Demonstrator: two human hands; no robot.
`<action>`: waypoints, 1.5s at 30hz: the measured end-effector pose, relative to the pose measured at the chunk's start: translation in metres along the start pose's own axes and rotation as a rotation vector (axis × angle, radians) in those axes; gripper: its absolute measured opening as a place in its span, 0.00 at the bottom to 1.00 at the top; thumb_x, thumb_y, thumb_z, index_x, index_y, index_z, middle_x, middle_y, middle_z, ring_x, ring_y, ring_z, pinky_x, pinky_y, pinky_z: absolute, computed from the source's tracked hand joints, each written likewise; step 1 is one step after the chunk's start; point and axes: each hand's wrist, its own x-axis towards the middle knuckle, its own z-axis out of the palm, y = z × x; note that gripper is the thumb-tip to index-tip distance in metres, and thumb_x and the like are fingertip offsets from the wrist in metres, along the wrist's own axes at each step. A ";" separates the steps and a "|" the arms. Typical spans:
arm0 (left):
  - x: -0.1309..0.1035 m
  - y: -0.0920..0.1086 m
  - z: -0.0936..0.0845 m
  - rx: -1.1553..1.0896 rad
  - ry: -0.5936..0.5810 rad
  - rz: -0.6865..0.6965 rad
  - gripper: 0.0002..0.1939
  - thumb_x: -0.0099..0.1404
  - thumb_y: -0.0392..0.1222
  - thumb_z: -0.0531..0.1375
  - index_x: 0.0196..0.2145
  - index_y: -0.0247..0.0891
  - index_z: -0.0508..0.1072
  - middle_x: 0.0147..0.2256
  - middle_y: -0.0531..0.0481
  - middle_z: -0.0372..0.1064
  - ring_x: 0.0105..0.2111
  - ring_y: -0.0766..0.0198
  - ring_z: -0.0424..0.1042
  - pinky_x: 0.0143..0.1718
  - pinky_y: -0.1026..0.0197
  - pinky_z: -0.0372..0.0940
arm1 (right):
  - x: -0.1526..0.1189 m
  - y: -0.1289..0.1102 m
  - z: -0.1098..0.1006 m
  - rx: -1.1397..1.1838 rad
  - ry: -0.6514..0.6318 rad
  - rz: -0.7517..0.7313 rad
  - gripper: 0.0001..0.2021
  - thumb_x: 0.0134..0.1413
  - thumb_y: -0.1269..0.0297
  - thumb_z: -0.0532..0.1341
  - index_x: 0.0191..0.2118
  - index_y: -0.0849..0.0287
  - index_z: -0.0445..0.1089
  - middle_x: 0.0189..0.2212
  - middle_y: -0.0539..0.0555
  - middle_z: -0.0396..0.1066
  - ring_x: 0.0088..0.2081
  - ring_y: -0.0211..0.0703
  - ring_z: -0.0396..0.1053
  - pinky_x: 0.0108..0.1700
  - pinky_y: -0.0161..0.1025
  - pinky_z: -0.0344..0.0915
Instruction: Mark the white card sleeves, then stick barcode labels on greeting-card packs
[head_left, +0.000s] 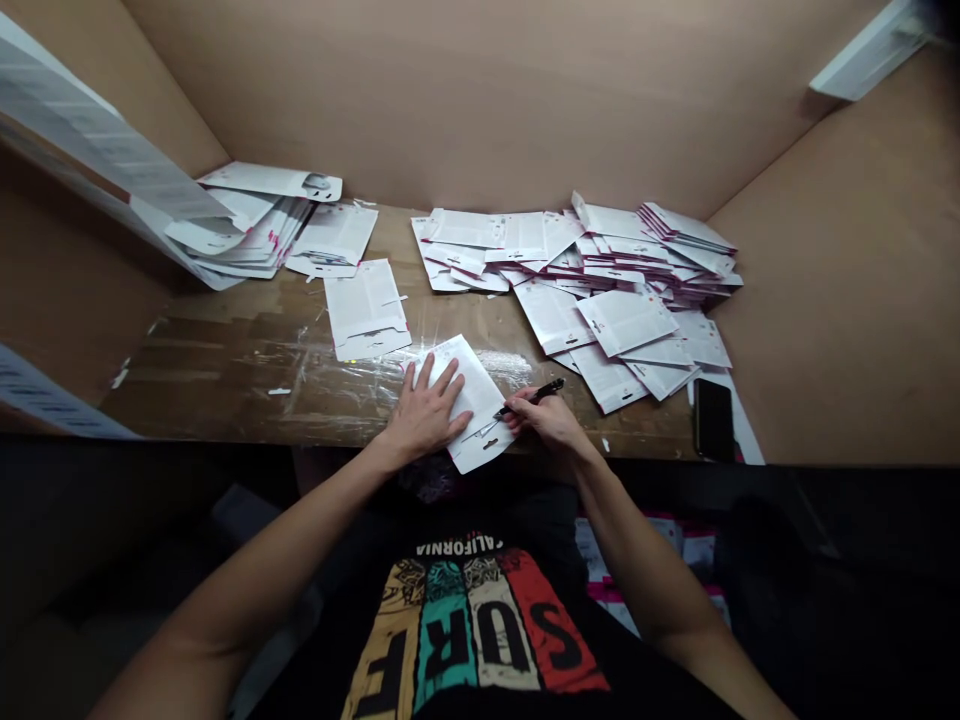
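Note:
A flat white packet (480,380) with a hanger slot lies tilted at the table's front edge, right in front of me. My left hand (425,410) rests flat on it with the fingers spread. In my right hand (551,422) is a black pen (546,389), gripped between thumb and fingers, its tip at the packet near the slotted end. Small print on the packet is too fine to read. Just beyond my left hand lies another white packet (367,305), its slotted flap toward me.
Many white packets with pink edges (622,250) are heaped at the back right. A smaller pile (255,225) stands at the back left. A dark phone (713,418) lies at the front right. Cardboard walls (480,100) enclose the tape-covered table (225,370).

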 end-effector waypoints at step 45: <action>-0.047 0.003 -0.021 -0.238 -0.060 0.249 0.14 0.72 0.45 0.63 0.51 0.36 0.74 0.63 0.35 0.70 0.71 0.36 0.59 0.68 0.30 0.61 | -0.039 0.030 0.029 -1.005 0.039 -0.679 0.11 0.65 0.60 0.68 0.51 0.54 0.76 0.46 0.56 0.75 0.41 0.44 0.73 0.42 0.38 0.67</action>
